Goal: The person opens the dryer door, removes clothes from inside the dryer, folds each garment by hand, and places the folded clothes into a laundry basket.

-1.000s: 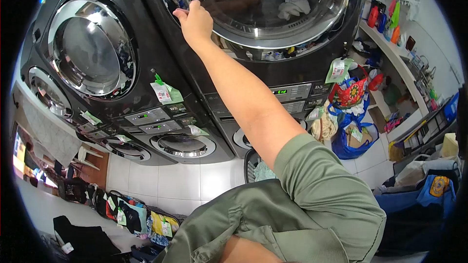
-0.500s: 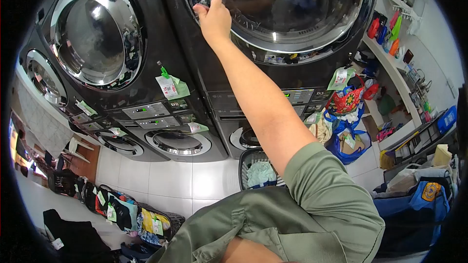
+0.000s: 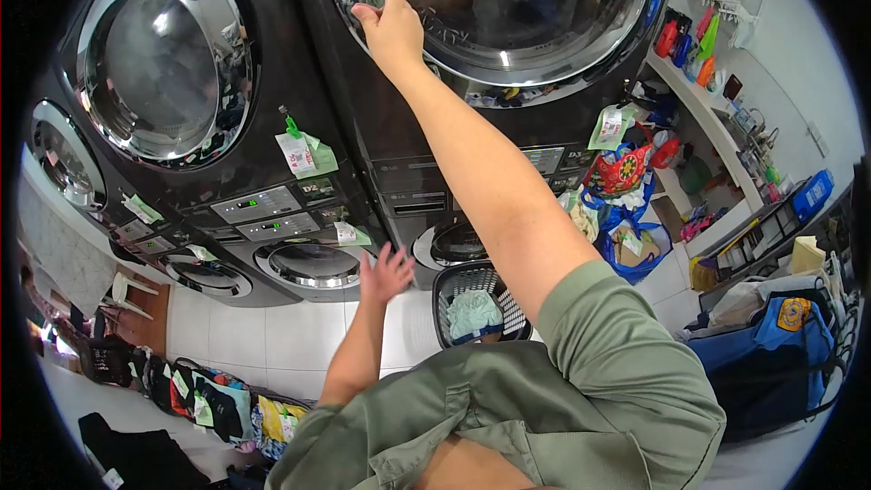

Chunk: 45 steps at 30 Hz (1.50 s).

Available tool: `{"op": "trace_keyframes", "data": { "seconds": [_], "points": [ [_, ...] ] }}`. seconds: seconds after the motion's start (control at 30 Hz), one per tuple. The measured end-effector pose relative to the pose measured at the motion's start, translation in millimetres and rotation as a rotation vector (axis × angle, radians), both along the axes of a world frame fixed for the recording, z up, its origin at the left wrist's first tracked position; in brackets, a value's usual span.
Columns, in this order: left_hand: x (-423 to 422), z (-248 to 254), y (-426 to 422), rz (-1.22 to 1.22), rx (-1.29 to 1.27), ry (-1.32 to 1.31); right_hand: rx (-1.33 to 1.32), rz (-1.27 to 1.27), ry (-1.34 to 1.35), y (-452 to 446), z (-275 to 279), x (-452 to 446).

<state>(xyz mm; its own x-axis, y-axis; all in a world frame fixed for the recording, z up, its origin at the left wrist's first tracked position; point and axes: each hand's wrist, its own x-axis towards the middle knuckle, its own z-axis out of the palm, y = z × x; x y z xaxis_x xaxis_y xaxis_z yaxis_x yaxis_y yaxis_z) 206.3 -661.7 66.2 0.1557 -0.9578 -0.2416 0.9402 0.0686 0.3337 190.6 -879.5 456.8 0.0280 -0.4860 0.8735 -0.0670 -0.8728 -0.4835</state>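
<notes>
My right hand (image 3: 392, 32) reaches up to the left edge of the large round dryer door (image 3: 544, 14), its fingers curled over the chrome rim. Behind the door's dark glass, the contents are hard to make out. My left hand (image 3: 387, 274) is raised below, fingers spread, holding nothing. Near it are the lower machine's round door (image 3: 318, 263) and a black laundry basket (image 3: 442, 308) on the floor. A pale green cloth (image 3: 474, 314) lies in that basket.
Another stacked dryer (image 3: 163, 63) stands at left, with a green-clipped tag (image 3: 304, 152). Blue bags (image 3: 635, 259) sit on the floor at right, by shelves (image 3: 703, 113). Clothes-filled baskets (image 3: 218, 399) line the lower left; a blue bag of fabric (image 3: 771, 354) is at lower right.
My left hand has come into view from below, with its fingers spread. My right hand stays at the dryer door's rim. The view has shifted slightly.
</notes>
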Motion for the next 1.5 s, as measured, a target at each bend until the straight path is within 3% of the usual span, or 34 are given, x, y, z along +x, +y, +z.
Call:
{"op": "trace_keyframes", "data": {
  "seconds": [0.1,0.23,0.47,0.53,0.6,0.67,0.73,0.87,0.93,1.0,1.1,1.17,1.23,1.3,1.4,1.43,1.5],
  "points": [
    [-9.5,83.7,-64.5,-0.002,-0.160,-0.007,0.011,0.061,0.020,13.8,0.0,-14.2],
    [-20.3,152.9,-120.7,-0.037,-0.302,-0.006,-0.015,0.090,0.046,38.0,-2.4,-44.5],
    [-34.5,195.2,-178.5,-0.182,-0.475,0.003,0.008,0.146,0.106,72.2,-2.3,-100.1],
    [-50.2,225.2,-169.1,-0.129,-0.386,-0.079,0.040,0.232,0.121,76.0,-4.6,-112.8],
    [-52.0,227.8,-177.4,-0.125,-0.382,-0.179,0.250,0.465,0.023,98.2,-0.9,-128.8],
    [-58.5,242.9,-168.9,-0.127,-0.341,-0.068,0.303,0.446,0.020,123.2,5.1,-146.0],
    [-59.6,247.2,-166.5,-0.126,-0.362,-0.117,0.242,0.419,-0.006,131.6,2.5,-167.4],
    [-60.4,255.8,-167.2,-0.155,-0.387,-0.136,0.312,0.457,-0.158,143.0,-5.3,-236.5],
    [-59.7,254.9,-176.2,-0.170,-0.442,-0.185,0.338,0.505,-0.411,125.7,-21.2,-289.0],
    [-61.8,258.1,-183.1,-0.178,-0.419,-0.195,0.316,0.378,-0.534,136.3,-24.2,-333.8],
    [-64.6,267.1,-201.6,0.183,-0.410,-0.956,0.228,0.070,-0.819,162.9,-10.6,-383.7],
    [-62.6,273.7,-215.0,0.849,-0.405,-1.709,0.208,-0.037,-0.899,168.2,-15.6,-416.6],
    [-55.9,301.9,-217.9,1.080,-0.554,-1.971,0.090,0.078,-0.789,162.9,-30.4,-467.1],
    [-54.5,332.1,-236.9,1.233,-0.576,-2.139,0.096,-0.149,-0.781,145.8,-37.6,-495.2],
    [-70.1,367.9,-251.0,1.177,-0.085,-2.326,0.040,-0.592,-0.662,123.3,-37.4,-498.0],
    [-71.6,390.2,-251.2,0.746,0.089,-2.486,0.045,-0.599,-0.625,112.1,-41.5,-518.8],
    [-69.3,393.5,-283.5,0.642,0.267,-2.520,0.044,-0.618,-0.515,84.5,-55.3,-581.2]
  ]
}}
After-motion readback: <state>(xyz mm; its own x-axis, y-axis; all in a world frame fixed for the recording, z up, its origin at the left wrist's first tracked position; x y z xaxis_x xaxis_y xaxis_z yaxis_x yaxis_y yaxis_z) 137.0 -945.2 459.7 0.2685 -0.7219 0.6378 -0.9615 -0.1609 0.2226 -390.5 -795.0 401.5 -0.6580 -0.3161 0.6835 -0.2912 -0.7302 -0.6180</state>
